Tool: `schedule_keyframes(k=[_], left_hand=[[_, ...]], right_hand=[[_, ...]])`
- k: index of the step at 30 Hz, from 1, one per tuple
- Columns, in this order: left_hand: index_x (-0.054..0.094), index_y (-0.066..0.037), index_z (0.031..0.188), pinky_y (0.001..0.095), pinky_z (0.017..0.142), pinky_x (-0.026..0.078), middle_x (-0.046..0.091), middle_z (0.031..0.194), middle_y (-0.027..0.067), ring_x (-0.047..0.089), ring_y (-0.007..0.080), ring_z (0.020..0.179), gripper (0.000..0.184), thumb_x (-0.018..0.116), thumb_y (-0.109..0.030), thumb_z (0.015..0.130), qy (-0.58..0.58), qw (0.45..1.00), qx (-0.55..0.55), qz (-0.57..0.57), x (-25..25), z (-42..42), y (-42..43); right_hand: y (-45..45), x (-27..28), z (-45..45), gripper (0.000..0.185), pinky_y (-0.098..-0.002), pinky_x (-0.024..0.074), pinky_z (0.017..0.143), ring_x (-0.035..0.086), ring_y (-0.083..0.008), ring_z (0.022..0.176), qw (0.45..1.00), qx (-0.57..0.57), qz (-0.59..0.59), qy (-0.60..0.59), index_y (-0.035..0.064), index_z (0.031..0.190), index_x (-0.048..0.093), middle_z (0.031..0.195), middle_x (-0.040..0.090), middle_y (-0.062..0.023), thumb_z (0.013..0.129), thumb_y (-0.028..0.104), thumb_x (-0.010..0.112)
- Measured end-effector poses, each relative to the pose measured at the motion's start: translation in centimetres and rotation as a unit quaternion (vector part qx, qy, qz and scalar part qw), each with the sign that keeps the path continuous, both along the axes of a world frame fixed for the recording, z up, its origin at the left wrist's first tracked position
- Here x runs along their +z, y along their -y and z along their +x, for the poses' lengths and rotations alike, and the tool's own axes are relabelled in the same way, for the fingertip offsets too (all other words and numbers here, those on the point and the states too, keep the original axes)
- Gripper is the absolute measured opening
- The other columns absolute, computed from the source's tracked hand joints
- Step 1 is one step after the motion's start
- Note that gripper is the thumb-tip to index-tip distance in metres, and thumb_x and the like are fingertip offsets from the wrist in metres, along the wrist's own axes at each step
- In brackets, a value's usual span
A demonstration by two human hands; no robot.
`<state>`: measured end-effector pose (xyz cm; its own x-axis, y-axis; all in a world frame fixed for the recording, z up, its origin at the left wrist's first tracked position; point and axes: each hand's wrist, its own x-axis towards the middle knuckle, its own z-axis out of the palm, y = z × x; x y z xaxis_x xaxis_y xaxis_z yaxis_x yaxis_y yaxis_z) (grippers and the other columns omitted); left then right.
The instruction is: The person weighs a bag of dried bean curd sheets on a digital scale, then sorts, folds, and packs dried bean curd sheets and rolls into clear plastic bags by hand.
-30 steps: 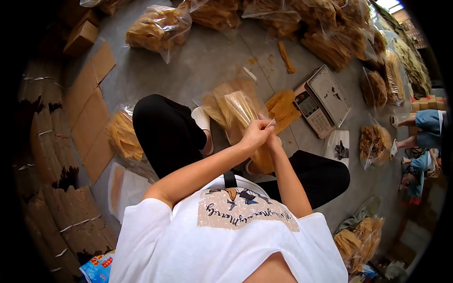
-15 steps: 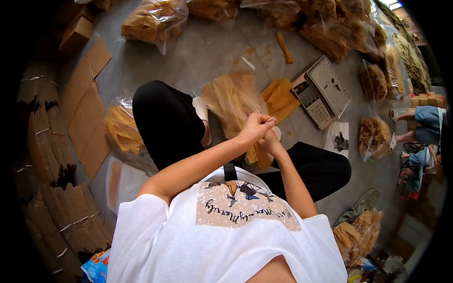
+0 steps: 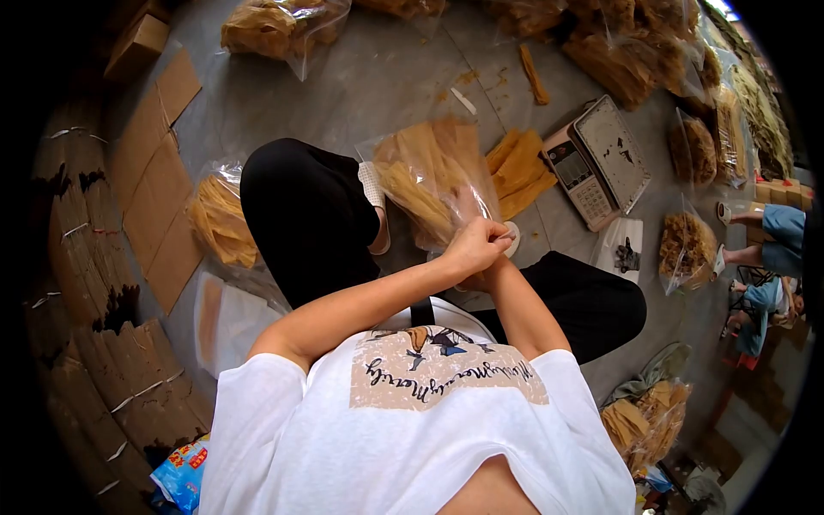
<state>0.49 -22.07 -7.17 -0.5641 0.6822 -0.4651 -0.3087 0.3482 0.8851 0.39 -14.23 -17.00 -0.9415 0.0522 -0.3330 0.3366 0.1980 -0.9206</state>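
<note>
My left hand (image 3: 477, 245) is closed, its thumb and fingers pinching the near edge of a clear plastic bag (image 3: 396, 148). The bag lies on the floor between my legs and holds yellow-brown dried sheets (image 3: 442, 142) that look like dried tofu skin. My right forearm (image 3: 518, 296) passes beneath my left hand, and my right hand (image 3: 467, 204) shows dimly through the plastic, reaching in among the sheets. Its fingers are too blurred to make out. Against the bag's right side rest more loose dried sheets (image 3: 518, 176).
A digital scale (image 3: 598, 163) stands to the right. Filled bags lie at the back (image 3: 279, 26), left (image 3: 225, 219) and right (image 3: 687, 245). Flattened cardboard (image 3: 159, 193) and bundled cartons (image 3: 129, 365) line the left. Two people (image 3: 777, 236) are at the far right.
My hands were together at the bag's near edge. Now my right hand has gone forward into the bag, while my left stays pinched on the edge. The view has shifted slightly.
</note>
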Motion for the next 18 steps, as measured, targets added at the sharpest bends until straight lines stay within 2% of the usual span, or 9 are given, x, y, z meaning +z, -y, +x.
schedule_keyframes(k=[2, 6, 8, 12, 14, 15, 17, 18], left_hand=[[0.066, 0.004, 0.099, 0.0267, 0.067, 0.046, 0.067, 0.077, 0.0103, 0.058, 0.0104, 0.072, 0.027, 0.062, -0.018, 0.085, -0.045, 0.998, -0.037, 0.001, 0.0, -0.1, 0.1], [0.066, 0.004, 0.100, 0.0267, 0.071, 0.047, 0.068, 0.082, 0.0121, 0.060, 0.0111, 0.075, 0.026, 0.062, -0.015, 0.083, -0.030, 0.999, -0.037, 0.012, -0.3, 0.2, 0.2], [0.066, 0.003, 0.101, 0.0265, 0.072, 0.047, 0.069, 0.084, 0.0130, 0.061, 0.0116, 0.076, 0.026, 0.063, -0.014, 0.081, -0.085, 0.996, -0.031, 0.021, -0.5, 0.2, 0.6], [0.066, 0.003, 0.101, 0.0266, 0.073, 0.048, 0.068, 0.083, 0.0129, 0.061, 0.0124, 0.077, 0.026, 0.064, -0.013, 0.080, -0.116, 0.993, 0.006, 0.007, -1.1, -1.7, 1.9], [0.066, 0.004, 0.099, 0.0256, 0.071, 0.047, 0.068, 0.081, 0.0116, 0.061, 0.0111, 0.076, 0.024, 0.064, -0.011, 0.080, -0.110, 0.991, 0.078, -0.002, -2.4, -2.9, 2.2], [0.066, 0.004, 0.099, 0.0256, 0.071, 0.047, 0.068, 0.081, 0.0116, 0.061, 0.0111, 0.076, 0.024, 0.064, -0.011, 0.080, -0.108, 0.991, 0.077, 0.000, -3.0, -3.2, 2.5], [0.065, 0.005, 0.094, 0.0233, 0.065, 0.045, 0.065, 0.073, 0.0067, 0.057, 0.0085, 0.069, 0.020, 0.063, -0.011, 0.081, -0.084, 0.986, 0.142, 0.023, -4.1, -4.0, 2.8], [0.065, 0.005, 0.094, 0.0233, 0.065, 0.045, 0.065, 0.073, 0.0067, 0.057, 0.0085, 0.069, 0.020, 0.063, -0.011, 0.081, -0.085, 0.986, 0.138, 0.024, -5.1, -4.3, 2.7]], right_hand=[[-0.3, 0.1, -0.3, 0.037, -0.0364, 0.0443, 0.079, 0.055, -0.0287, 0.092, 1.000, 0.007, 0.001, 0.004, -0.0003, 0.117, 0.046, 0.099, 0.058, -0.0182, 0.085, 0.015, 0.052], [-0.5, 0.3, -1.2, 0.040, -0.0378, 0.0444, 0.080, 0.056, -0.0310, 0.093, 1.000, 0.026, 0.010, 0.007, 0.0001, 0.121, 0.045, 0.101, 0.058, -0.0200, 0.086, 0.019, 0.052], [-0.5, 0.1, -1.6, 0.041, -0.0385, 0.0444, 0.080, 0.056, -0.0321, 0.094, 0.998, 0.037, 0.036, 0.021, 0.0002, 0.122, 0.044, 0.102, 0.058, -0.0209, 0.087, 0.021, 0.051], [-0.5, -0.1, 0.1, 0.045, -0.0399, 0.0445, 0.081, 0.057, -0.0343, 0.096, 0.980, 0.057, 0.180, 0.061, 0.0006, 0.125, 0.043, 0.104, 0.059, -0.0227, 0.088, 0.024, 0.051], [-0.9, 0.1, 1.3, 0.046, -0.0406, 0.0446, 0.081, 0.057, -0.0354, 0.096, 0.972, 0.052, 0.220, 0.069, 0.0007, 0.127, 0.042, 0.105, 0.059, -0.0236, 0.089, 0.026, 0.050], [-1.2, 0.4, 2.1, 0.047, -0.0410, 0.0446, 0.081, 0.057, -0.0360, 0.097, 0.967, 0.048, 0.239, 0.071, 0.0008, 0.127, 0.042, 0.106, 0.059, -0.0241, 0.089, 0.027, 0.050], [-1.7, 0.9, 4.1, 0.039, -0.0416, 0.0446, 0.080, 0.057, -0.0383, 0.093, 0.961, 0.031, 0.263, 0.076, -0.0007, 0.121, 0.046, 0.100, 0.060, -0.0248, 0.089, 0.020, 0.050], [-2.1, 1.0, 5.0, 0.030, -0.0422, 0.0446, 0.079, 0.057, -0.0405, 0.090, 0.955, 0.015, 0.286, 0.080, -0.0022, 0.116, 0.051, 0.095, 0.060, -0.0255, 0.089, 0.012, 0.051]])
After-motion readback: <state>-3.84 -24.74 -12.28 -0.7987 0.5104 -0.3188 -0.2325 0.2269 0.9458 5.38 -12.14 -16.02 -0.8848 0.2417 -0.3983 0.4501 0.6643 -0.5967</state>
